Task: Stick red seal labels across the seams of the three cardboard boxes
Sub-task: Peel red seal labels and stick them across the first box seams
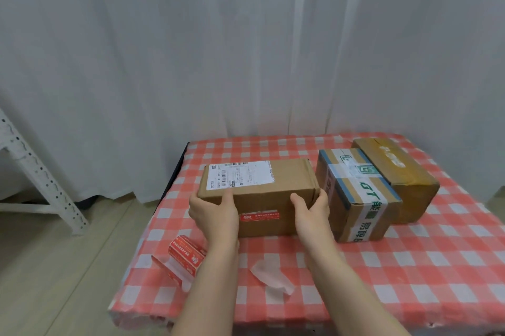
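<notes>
A long cardboard box with a white shipping label on top lies at the table's left-middle. A red seal label is stuck on its near face. My left hand grips its left end, thumb on top. My right hand grips its right end. A box with white and green tape stands just to the right. Behind that sits a plain brown taped box. A roll of red seal labels lies near the table's front left, with a strip trailing from it.
The table carries a red and white checked cloth. A crumpled piece of translucent backing paper lies in front of the box. A white curtain hangs behind. A white perforated metal frame stands on the floor at left.
</notes>
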